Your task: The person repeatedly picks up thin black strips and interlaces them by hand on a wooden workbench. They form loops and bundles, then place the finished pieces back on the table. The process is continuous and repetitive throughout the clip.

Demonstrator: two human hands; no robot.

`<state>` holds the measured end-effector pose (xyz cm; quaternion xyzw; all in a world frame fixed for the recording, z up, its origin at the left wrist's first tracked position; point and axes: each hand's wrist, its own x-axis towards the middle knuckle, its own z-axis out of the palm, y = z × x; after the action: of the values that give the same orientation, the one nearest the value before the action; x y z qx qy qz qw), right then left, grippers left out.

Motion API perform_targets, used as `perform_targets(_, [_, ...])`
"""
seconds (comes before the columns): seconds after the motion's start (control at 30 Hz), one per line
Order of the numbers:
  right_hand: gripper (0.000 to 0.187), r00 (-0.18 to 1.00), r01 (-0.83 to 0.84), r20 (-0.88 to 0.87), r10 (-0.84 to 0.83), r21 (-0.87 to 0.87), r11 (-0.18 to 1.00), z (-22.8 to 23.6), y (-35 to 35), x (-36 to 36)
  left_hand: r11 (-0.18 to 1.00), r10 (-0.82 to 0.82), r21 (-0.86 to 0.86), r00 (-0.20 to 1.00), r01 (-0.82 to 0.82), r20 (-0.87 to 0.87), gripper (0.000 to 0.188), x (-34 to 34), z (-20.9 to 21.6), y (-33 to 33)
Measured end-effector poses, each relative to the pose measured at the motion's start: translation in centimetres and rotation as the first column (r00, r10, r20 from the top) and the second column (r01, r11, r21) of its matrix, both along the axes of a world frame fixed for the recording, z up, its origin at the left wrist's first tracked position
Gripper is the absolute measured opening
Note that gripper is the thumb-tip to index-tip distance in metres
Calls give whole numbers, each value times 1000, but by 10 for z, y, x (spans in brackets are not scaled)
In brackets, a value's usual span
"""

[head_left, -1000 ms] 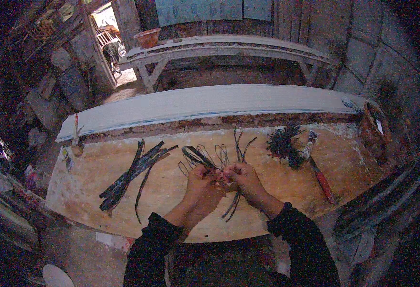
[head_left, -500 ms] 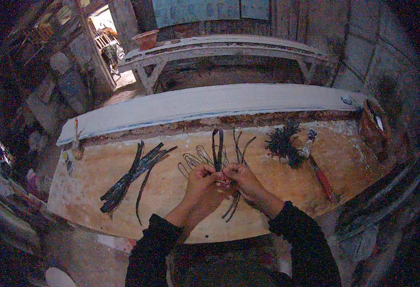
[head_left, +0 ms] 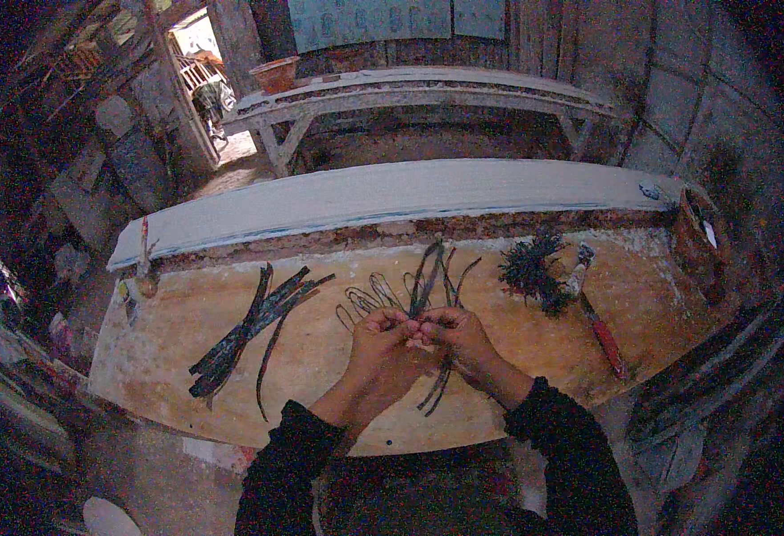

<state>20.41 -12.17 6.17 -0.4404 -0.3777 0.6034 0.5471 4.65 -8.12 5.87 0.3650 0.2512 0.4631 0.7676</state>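
Observation:
My left hand [head_left: 379,347] and my right hand [head_left: 465,344] meet over the middle of the wooden board [head_left: 321,429], fingers pinched together. Between the fingertips they grip a dark, flat strip [head_left: 422,288], whose upper part stands up in a narrow bend. Thin dark loops [head_left: 379,291] lie just behind my left hand. More loose dark strips [head_left: 453,279] stick out behind my right hand, with ends also showing below it. Off to the left, a bundle of dark strips [head_left: 247,332] lies crossed on the board, one curved strip [head_left: 267,366] beside it. The pinched part is hidden by fingers.
On the right lie a dark stringy tuft [head_left: 535,268] and a red-handled tool [head_left: 604,341] near a whitish lump [head_left: 576,275]. A long pale slab [head_left: 392,196] runs along the board's far side. Farther back stands a bench [head_left: 428,89] with a reddish basin [head_left: 274,75].
The upright part of the strip has gone from two nearly parallel lengths to a bend leaning right. My fingertips have drawn closer together. The whole view has shifted slightly.

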Motion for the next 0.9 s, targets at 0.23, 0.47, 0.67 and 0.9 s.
perform_targets(0.23, [15, 963, 112, 239, -125, 64, 992, -5, 0, 2, 998, -59, 20, 998, 59, -3, 6, 0, 12, -5])
perform_targets(0.47, [17, 469, -209, 597, -651, 791, 575, 2, -13, -1, 996, -83, -43, 997, 83, 3, 6, -1, -10, 2])
perform_targets(0.67, [27, 725, -164, 602, -335, 624, 764, 4, -13, -4, 977, -107, -173, 989, 123, 101, 4, 5, 34, -20])
perform_targets(0.9, [19, 715, -142, 645, -271, 513, 847, 16, -15, -4, 980, 17, 195, 960, 39, -279, 10, -9, 0, 6])
